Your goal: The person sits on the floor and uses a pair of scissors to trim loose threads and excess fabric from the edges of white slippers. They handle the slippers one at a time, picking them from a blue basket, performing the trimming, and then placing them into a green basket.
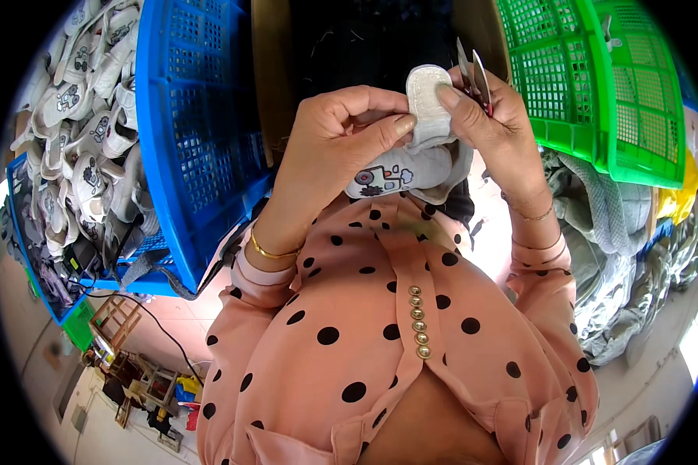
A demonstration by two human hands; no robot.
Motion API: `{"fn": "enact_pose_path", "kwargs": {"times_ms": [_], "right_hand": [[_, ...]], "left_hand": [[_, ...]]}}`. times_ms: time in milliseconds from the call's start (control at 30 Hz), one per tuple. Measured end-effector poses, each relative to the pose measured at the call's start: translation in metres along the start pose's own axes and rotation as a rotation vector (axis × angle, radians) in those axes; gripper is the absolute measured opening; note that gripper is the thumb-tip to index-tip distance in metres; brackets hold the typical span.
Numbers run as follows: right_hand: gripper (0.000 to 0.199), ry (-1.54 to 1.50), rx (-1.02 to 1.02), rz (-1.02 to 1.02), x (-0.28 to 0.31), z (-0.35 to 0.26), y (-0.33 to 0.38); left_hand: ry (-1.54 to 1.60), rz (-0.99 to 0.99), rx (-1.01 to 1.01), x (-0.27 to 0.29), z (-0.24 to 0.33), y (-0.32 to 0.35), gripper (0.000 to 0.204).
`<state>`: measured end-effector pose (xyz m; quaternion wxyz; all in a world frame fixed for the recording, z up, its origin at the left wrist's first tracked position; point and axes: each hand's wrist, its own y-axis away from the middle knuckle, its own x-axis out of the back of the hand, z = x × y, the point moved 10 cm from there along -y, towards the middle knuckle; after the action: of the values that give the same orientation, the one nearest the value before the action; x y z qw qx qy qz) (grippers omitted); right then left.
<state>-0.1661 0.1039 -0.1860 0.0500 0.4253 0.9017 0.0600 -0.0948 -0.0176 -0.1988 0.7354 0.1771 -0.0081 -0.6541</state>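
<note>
In front of my chest is a small off-white child's shoe [423, 167] with a vehicle picture on its upper. Its strap [427, 89] stands up, the pale rough-looking side towards me. My left hand [329, 136] is closed, pinching the strap's left edge between thumb and fingers. From the other side my right hand [495, 128] presses its thumb on the strap. The same hand also grips small scissors [478, 77], whose blades point up and stand apart. My fingers hide the scissors' handles and part of the shoe.
A blue plastic crate [190, 124] rises close on my left, beside a heap of similar shoes [89, 155]. On my right stands a green crate [558, 74], with grey fabric [609, 205] and clear plastic wrapping [620, 298] below it. A black cable [153, 314] trails at lower left.
</note>
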Motion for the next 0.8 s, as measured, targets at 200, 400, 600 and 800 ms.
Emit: {"fn": "enact_pose_path", "kwargs": {"times_ms": [200,400,600,800], "right_hand": [[0.031,0.639,0.502,0.193,0.004,-0.037,0.012],[0.041,1.363,0.675,0.145,-0.014,-0.057,0.028],[0.039,1.527,0.77,0.132,-0.022,-0.068,0.031],[0.039,1.56,0.749,0.095,-0.023,-0.067,0.03]], "left_hand": [[0.072,0.033,0.078,0.008,-0.01,0.002,0.022],[0.073,0.03,0.083,0.009,-0.018,0.001,0.023],[0.065,0.018,0.069,0.008,-0.017,0.002,0.021],[0.062,0.004,0.057,0.006,-0.017,0.001,0.021]]}}
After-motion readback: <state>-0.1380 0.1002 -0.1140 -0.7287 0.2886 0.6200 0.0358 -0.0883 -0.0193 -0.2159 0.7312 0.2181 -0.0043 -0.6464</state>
